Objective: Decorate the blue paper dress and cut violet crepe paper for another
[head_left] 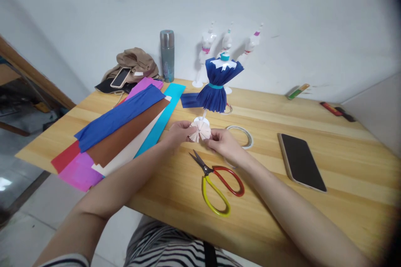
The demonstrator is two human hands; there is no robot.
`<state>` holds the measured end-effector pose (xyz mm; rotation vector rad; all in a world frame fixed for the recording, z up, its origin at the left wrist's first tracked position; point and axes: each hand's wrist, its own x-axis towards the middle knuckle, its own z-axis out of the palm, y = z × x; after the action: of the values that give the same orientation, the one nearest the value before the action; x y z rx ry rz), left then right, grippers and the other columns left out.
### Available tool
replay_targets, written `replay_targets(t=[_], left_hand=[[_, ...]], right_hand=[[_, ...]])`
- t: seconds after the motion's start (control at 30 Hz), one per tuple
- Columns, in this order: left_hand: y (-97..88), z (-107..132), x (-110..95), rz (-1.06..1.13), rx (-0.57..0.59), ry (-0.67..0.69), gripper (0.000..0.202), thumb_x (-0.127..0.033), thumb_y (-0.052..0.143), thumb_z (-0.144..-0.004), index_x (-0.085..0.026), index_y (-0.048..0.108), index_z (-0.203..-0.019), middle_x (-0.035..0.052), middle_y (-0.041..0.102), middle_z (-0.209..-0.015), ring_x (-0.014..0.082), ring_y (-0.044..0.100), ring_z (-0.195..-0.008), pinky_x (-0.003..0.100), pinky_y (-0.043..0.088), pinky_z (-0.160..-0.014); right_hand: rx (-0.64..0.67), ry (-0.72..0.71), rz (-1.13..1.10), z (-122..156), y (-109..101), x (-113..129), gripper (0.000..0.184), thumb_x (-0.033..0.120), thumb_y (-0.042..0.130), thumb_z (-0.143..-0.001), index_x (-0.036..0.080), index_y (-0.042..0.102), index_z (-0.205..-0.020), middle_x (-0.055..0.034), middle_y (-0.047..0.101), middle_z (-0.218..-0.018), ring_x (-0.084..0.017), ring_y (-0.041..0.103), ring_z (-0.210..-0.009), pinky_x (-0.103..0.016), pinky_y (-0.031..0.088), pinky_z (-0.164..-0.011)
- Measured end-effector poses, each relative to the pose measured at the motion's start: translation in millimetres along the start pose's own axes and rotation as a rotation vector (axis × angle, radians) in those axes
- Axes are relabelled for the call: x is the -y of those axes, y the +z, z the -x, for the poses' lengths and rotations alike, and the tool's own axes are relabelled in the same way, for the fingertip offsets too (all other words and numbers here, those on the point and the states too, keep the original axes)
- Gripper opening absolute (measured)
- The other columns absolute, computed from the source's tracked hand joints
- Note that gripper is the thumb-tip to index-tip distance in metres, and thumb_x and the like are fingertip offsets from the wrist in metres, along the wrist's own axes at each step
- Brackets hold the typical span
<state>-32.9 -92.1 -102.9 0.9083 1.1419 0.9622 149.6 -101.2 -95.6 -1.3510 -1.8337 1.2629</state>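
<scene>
From my remote seat I see a small pleated paper piece (pixel 201 132), pale pink and folded into narrow creases that spread like a little fan. It sits between the two hands, just above the table (pixel 313 221). Its wide span runs from one hand to the other, left to right across my view. The creases seem to gather at the far edge and open toward the person, though the piece is small and I cannot be sure.

The left hand (pixel 178 132) pinches the fan's left edge, its fingers drawn close together with only a narrow gap taken up by the paper. The right hand (pixel 224 142) does the same on the opposite edge, thumb and fingertips closed on the folds. Neither hand is spread open.

Just beyond the hands stands a white mannequin (pixel 224 59) on a round base, wearing a blue paper dress (pixel 216 87) with a teal band at the waist. Just on the near side of the right hand lie scissors (pixel 218 184), one handle loop red and the other yellow, blades pointing up toward the hands. A tape roll (pixel 247 135) lies flat just to the right of the right hand. Farther right, well apart, a phone (pixel 300 161) lies with its dark screen up. To the left of the left hand a fan of coloured sheets (pixel 122 127) lies overlapped – blue, brown, white, teal, red and pink.
</scene>
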Motion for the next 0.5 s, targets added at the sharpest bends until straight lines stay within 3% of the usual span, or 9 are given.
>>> replay_targets(t=[0.27,0.4,0.5], left_hand=[[-4.8,-6.9,5.6,-0.152,0.004,-0.013,0.004,-0.008,0.069,-0.072,-0.012,0.070,-0.073,0.0017,0.069,-0.068,0.0121,0.064,-0.062,0.025,0.053,-0.067],[-7.5,-4.8,3.5,-0.449,0.012,0.018,0.011,-0.012,0.064,-0.073,-0.011,0.073,-0.078,0.0027,0.069,-0.069,0.0144,0.065,-0.068,0.025,0.051,-0.067],[-5.8,1.7,-0.2,-0.672,0.013,0.117,0.024,-0.014,0.060,-0.074,-0.012,0.075,-0.091,0.0040,0.074,-0.082,0.0182,0.067,-0.080,0.027,0.052,-0.074]], right_hand=[[0.071,0.004,0.079,-0.5,-3.2,-0.3,0.017,0.033,0.059,-0.064,0.022,0.048,-0.059,0.0042,0.045,-0.054,-0.011,0.038,-0.054,-0.026,0.028,-0.051],[0.191,0.001,0.181,1.8,-17.5,7.2,0.014,0.034,0.059,-0.064,0.019,0.059,-0.064,0.0014,0.056,-0.062,-0.013,0.047,-0.060,-0.027,0.035,-0.057],[0.175,-0.029,0.265,3.2,-26.4,10.2,0.019,0.036,0.060,-0.070,0.019,0.067,-0.071,-0.0003,0.062,-0.066,-0.015,0.050,-0.062,-0.028,0.038,-0.059]])
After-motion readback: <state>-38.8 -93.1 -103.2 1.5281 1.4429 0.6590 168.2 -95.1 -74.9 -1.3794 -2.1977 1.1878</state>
